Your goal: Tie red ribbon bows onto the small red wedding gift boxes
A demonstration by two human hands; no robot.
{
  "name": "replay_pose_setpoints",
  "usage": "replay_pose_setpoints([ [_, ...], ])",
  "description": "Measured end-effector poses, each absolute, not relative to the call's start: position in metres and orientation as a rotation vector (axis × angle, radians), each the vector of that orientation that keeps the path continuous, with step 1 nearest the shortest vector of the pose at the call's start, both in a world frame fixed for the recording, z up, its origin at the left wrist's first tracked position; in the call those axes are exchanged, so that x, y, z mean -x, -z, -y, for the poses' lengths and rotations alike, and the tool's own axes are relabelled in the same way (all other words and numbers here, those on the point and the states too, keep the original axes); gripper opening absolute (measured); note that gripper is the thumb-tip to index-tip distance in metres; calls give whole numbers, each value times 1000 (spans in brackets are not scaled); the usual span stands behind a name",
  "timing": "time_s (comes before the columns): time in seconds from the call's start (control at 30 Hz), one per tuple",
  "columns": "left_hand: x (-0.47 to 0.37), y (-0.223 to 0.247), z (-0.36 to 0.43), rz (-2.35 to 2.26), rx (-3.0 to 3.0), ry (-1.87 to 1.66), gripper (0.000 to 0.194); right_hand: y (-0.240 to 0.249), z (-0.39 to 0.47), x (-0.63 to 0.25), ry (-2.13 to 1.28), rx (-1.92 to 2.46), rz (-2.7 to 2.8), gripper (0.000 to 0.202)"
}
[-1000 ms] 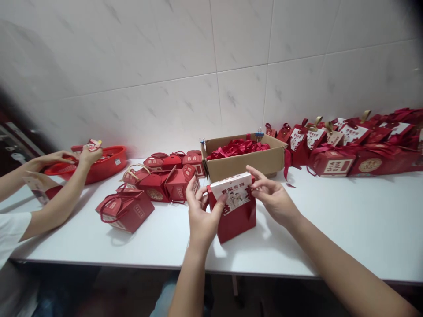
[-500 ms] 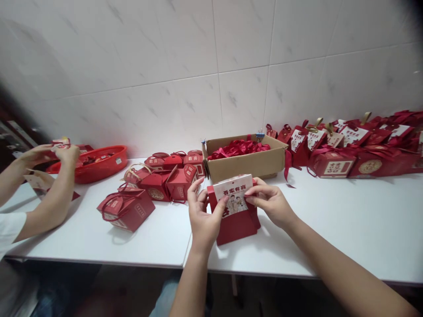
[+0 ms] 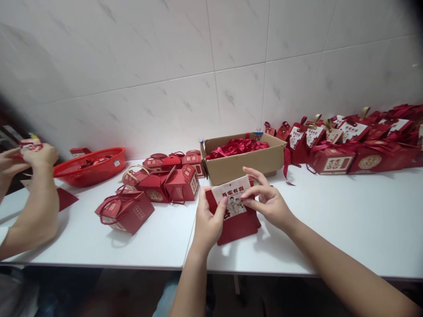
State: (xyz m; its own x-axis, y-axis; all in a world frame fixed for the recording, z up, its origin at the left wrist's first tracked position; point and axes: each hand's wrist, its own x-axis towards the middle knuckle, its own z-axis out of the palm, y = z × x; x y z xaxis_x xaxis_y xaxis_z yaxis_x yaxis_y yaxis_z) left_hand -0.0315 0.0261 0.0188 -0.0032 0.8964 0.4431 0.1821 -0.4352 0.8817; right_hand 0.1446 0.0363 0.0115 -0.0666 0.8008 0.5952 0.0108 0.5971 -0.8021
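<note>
A red gift box (image 3: 236,229) with a white printed flap (image 3: 233,189) stands tilted at the table's front, between my hands. My left hand (image 3: 210,215) grips its left side, thumb pressed on the front by the flap's lower left. The fingers of my right hand (image 3: 266,198) pinch at the flap's right edge, thumb and forefinger together and the other fingers raised. Whether a ribbon end is between those fingertips I cannot make out. Just behind the box is an open cardboard box (image 3: 246,165) full of dark red ribbons (image 3: 236,148).
Several red boxes with cord handles (image 3: 127,211) stand left of centre. A red plastic basket (image 3: 95,169) and a co-worker's hands (image 3: 38,154), holding a small item, are at far left. Finished-looking red boxes with bows (image 3: 335,160) line the wall at right.
My left fingers have closed round the box's left side. My right fingers have shifted slightly at the flap's edge. The co-worker's hands have moved left, away from the basket.
</note>
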Motion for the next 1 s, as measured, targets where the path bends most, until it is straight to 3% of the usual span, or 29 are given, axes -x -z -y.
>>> replay_pose_setpoints([
  [0.5, 35, -17, -26, -977, -1658, -1405, 22, -17, -29, -147, -437, 605, 1802, 9],
  [0.7, 38, -16, -28, -940, -1670, -1400, 33, -16, -27, -144, -357, 623, 1809, 10],
  [1.0, 23, -9, -21, -981, -1769, -1336, 17, -11, -28, -139, -226, 655, 1604, 18],
])
